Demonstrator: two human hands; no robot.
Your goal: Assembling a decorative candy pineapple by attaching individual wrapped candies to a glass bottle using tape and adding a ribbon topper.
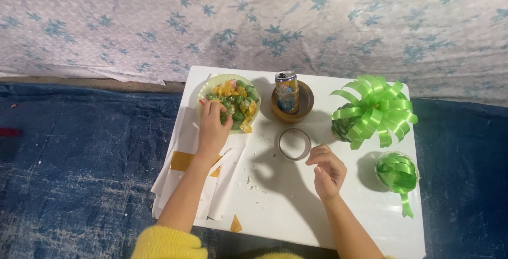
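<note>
- The left hand (212,126) is laid over the near edge of a pale green bowl (203,96), its fingers curled down among the wrapped sweets (238,103); whether a sweet is actually pinched cannot be told, since the fingertips are buried in the pile.
- The right hand (328,170) is held just above the white table (296,206), loosely curled, with nothing seen in its grasp.
- A ring of clear tape (294,143) lies flat just beyond the right hand's fingertips, apart from them.
- The sweets are seen as a heap of small pieces in green, yellow and orange wrappers, filling the bowl at the far left part of the table.
- Under the left forearm, white paper strips (182,174) with tan patches are spread over the table's left edge.
- A drink can (287,91) stands upright in a round wooden holder (305,103), just right of the bowl.
- A large bow of green ribbon (377,110) sits at the far right, and a smaller coil of green ribbon (398,173) lies nearer, right of the right hand.
- White crumbs (248,177) are scattered between the two hands.
- A blue cloth (79,158) covers the floor around the table.
</note>
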